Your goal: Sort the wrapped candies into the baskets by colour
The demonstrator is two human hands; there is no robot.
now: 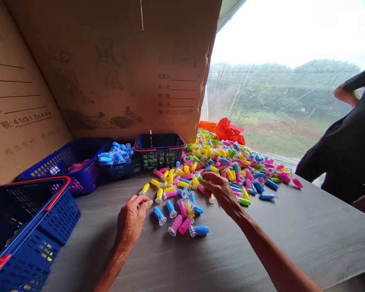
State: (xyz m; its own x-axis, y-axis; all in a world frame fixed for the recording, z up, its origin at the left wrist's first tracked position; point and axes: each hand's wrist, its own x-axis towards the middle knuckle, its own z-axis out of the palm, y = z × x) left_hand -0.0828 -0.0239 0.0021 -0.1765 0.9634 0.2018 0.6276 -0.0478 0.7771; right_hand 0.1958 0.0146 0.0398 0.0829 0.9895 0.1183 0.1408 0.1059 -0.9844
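Between the fingertips of my right hand (220,190) is a small green plastic piece with a clear flared end (198,176), shaped like a mini flashlight. That hand is raised over the near edge of a large pile (215,158) of similar pieces in pink, yellow, blue and green. My left hand (132,219) is low over the table, thumb and index tips close together; anything between them is too small to make out. Beside its fingertips lies a yellow piece (144,189). Loose blue pieces (159,215) and pink pieces (175,225) lie between my hands.
A red-handled dark basket (162,156) stands behind the loose pieces. Left of it are a bowl-like basket of blue pieces (115,168), a blue basket with pink pieces (88,182) and a large basket (57,219). Cardboard (124,61) rises behind. A person in black (346,146) is at right.
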